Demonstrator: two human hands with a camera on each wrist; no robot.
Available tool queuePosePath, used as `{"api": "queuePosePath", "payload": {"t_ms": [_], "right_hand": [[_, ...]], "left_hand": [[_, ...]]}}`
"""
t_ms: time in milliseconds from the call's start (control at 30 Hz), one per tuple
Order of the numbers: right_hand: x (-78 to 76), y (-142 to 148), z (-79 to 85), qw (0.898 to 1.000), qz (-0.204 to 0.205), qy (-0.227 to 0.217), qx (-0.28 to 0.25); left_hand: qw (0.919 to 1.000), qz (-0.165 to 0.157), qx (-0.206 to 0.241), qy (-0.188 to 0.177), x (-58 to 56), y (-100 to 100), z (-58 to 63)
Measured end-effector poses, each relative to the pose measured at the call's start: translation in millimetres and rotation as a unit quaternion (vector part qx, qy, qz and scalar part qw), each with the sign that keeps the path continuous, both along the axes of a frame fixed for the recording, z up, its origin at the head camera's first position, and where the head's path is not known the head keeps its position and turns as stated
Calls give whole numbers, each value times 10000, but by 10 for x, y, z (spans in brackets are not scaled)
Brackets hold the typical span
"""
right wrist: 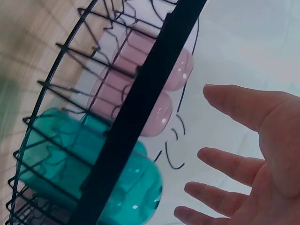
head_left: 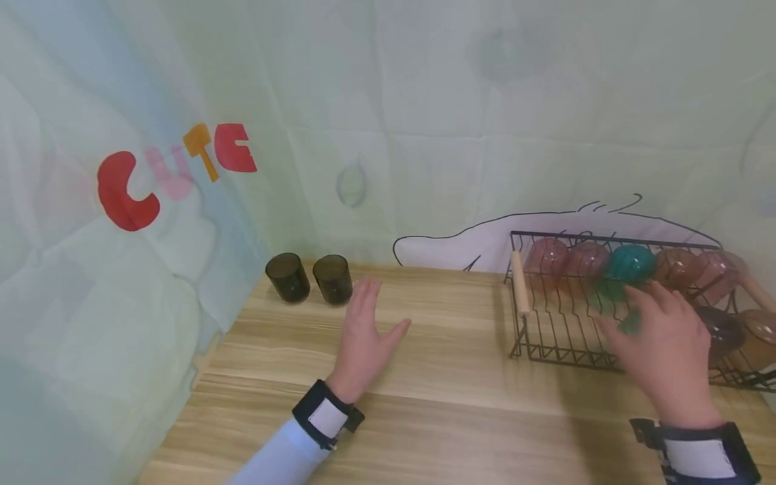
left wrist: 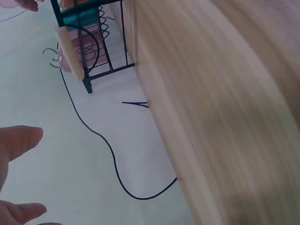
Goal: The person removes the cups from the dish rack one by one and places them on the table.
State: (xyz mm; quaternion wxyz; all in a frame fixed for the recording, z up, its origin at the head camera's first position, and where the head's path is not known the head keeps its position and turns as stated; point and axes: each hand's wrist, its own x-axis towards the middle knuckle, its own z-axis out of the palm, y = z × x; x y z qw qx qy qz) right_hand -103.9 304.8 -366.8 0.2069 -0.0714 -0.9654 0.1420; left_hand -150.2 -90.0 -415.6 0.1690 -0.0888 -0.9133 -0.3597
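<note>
My right hand (head_left: 663, 343) is above a black wire rack (head_left: 606, 238), fingers spread and holding nothing. Just past its fingers, a teal glass cup (head_left: 632, 261) stands upside down in the back row; more teal (head_left: 630, 323) shows partly behind the hand. In the right wrist view the hand's fingers (right wrist: 225, 161) are apart from the teal cup (right wrist: 133, 187) and two pink cups (right wrist: 157, 115). My left hand (head_left: 364, 337) is over the wooden table, fingers extended, nothing in it. Its fingertips are close to two dark glass cups (head_left: 288, 277) (head_left: 333, 279) standing upright at the back left.
The rack has wooden handles (head_left: 520, 283) at its ends. Pink cups (head_left: 548, 256) and an amber cup (head_left: 675, 268) share its back row. A dark cup (head_left: 721, 333) and another amber cup (head_left: 758, 337) sit front right. A printed cloth (head_left: 388, 168) hangs behind the table.
</note>
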Motion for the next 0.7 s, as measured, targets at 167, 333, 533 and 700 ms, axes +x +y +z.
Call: {"api": "queuePosePath", "payload": {"t_ms": [167, 333, 533, 700], "right_hand": [[9, 97, -23, 9997, -98, -239, 15], [-6, 134, -46, 9984, -77, -520, 215], [0, 162, -86, 9961, -66, -809, 359], [22, 195, -119, 9943, -33, -1013, 321]], "left_hand": [[9992, -175, -174, -326, 90, 79, -85], [9971, -249, -348, -630, 143, 85, -173], [9942, -347, -574, -845, 168, 89, -244], [9923, -380, -659, -980, 162, 103, -244]]}}
